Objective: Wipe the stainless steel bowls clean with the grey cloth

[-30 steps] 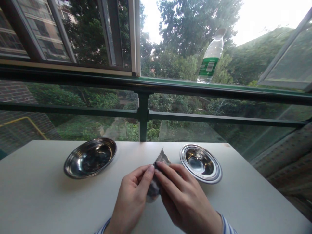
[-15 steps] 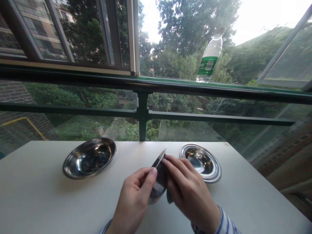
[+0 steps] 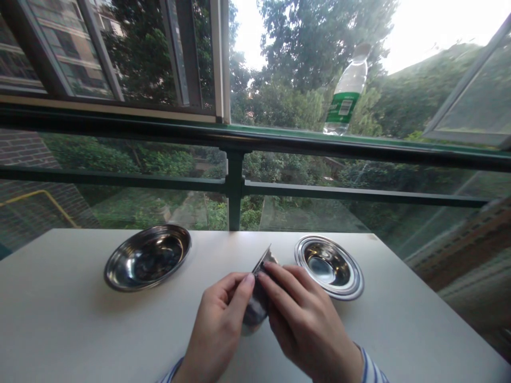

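Left hand [image 3: 217, 322], right hand [image 3: 307, 324] pinch packet [image 3: 257, 307] — silvery, crumpled.

Left hand [image 3: 217, 319]: rises from the bottom edge, back turned up, fingers curled inward, index fingertip [image 3: 248, 279] pressed forward at the top in a closed pinch, thumb hidden.

Right hand [image 3: 307, 324]: reaches in from the lower right, back up, angled toward the left, fingers [image 3: 279, 282] stretched forward and held together, tips closed in a pinch just beside the left index tip.

Meet in the middle at the fingertips, knuckles apart. Wrists low at the bottom edge, forearms mostly out of view.
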A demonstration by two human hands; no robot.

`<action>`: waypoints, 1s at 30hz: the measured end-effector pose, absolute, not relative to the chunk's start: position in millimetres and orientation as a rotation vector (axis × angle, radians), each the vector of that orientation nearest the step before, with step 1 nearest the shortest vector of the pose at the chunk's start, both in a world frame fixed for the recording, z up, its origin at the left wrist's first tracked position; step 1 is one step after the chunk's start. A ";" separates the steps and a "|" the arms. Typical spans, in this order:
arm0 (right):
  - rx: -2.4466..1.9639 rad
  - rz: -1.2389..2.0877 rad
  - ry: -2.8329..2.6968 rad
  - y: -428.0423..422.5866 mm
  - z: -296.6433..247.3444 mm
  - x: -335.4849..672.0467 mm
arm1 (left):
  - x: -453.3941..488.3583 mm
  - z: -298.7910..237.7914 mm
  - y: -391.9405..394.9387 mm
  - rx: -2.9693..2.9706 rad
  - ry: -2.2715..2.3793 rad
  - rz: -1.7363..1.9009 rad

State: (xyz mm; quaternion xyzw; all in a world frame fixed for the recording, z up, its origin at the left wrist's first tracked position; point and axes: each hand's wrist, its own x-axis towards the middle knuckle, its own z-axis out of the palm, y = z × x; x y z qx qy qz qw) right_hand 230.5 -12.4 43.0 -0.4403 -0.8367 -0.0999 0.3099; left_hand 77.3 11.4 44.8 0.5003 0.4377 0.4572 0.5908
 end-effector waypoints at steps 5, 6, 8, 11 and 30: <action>-1.198 -0.241 -2.155 -11.1 43.8 232.0 | 75.0 46.1 9.5 1.204 1.049 1.048; -1.224 -0.235 -2.124 -10.6 43.7 232.7 | 74.8 46.1 9.0 1.203 1.053 1.039; -1.239 -0.238 -2.108 -10.8 43.6 232.8 | 74.7 45.9 8.7 1.194 1.059 1.028; -1.175 -0.257 -2.196 -12.8 43.8 230.2 | 74.7 45.4 10.4 1.181 1.058 1.045; -1.242 -0.214 -2.146 -11.4 42.8 232.9 | 75.1 44.8 9.4 1.185 1.039 1.009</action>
